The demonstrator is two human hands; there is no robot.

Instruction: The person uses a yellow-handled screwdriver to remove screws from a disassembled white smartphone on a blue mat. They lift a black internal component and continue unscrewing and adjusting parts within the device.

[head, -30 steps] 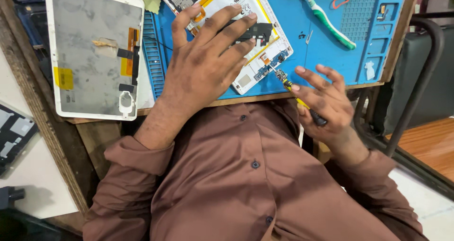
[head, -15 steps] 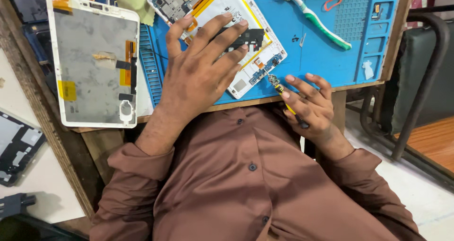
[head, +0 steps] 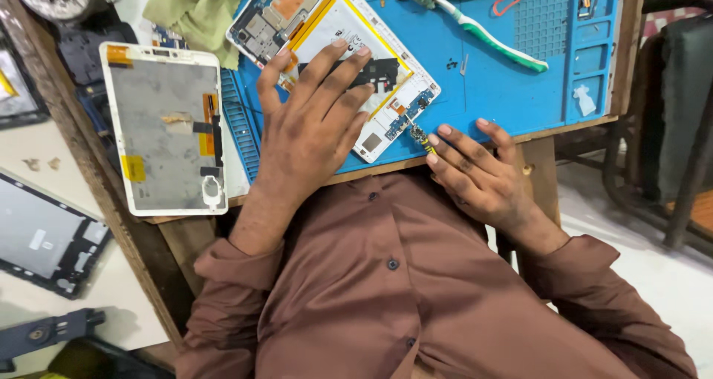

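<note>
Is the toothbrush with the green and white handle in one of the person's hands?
No, the toothbrush lies alone on the blue mat, apart from the left hand on the opened tablet and the right hand.

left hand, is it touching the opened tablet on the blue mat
Touching. The head view shows the left hand lying flat on the opened tablet, fingers spread over its battery, no gap visible.
</note>
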